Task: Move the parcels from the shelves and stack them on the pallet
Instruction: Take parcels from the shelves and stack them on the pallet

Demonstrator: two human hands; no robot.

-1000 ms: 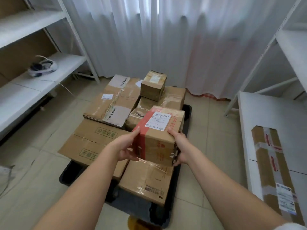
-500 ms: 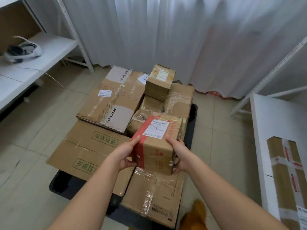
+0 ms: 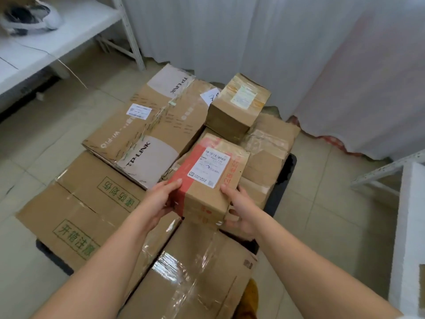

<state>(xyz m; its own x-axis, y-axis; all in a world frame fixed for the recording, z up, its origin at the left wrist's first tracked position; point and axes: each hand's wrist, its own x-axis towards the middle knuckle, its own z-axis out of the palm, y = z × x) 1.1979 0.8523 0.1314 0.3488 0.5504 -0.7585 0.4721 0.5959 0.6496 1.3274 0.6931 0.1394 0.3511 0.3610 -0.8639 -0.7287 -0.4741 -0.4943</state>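
Parcels are seen piled on a black pallet (image 3: 284, 180) on the tiled floor, and one small parcel (image 3: 208, 178) with red tape and a white shipping label is held above the pile by both hands. It is gripped on its left side by the left hand (image 3: 161, 199), thumb laid over the red-taped top edge and fingers tucked under the side. Its right near corner is gripped by the right hand (image 3: 239, 210), thumb on the top edge and fingers curled beneath. Whether its base touches the boxes under it cannot be told.

Just behind it a small brown box (image 3: 236, 107) is stacked on crumpled taped boxes (image 3: 269, 148). To the left a flat TP-LINK carton (image 3: 147, 125) is laid across a large carton with green printed characters (image 3: 87, 208). Nearest the camera a carton wrapped in clear tape (image 3: 195, 277) is seen, partly crossed by the forearms.

A white shelf unit (image 3: 76, 26) stands at the upper left, with a white and dark headset-like object (image 3: 30, 16) lying on it. White curtains (image 3: 253, 42) hang behind the pallet. Part of another white shelf (image 3: 409, 226) is seen at the right edge.
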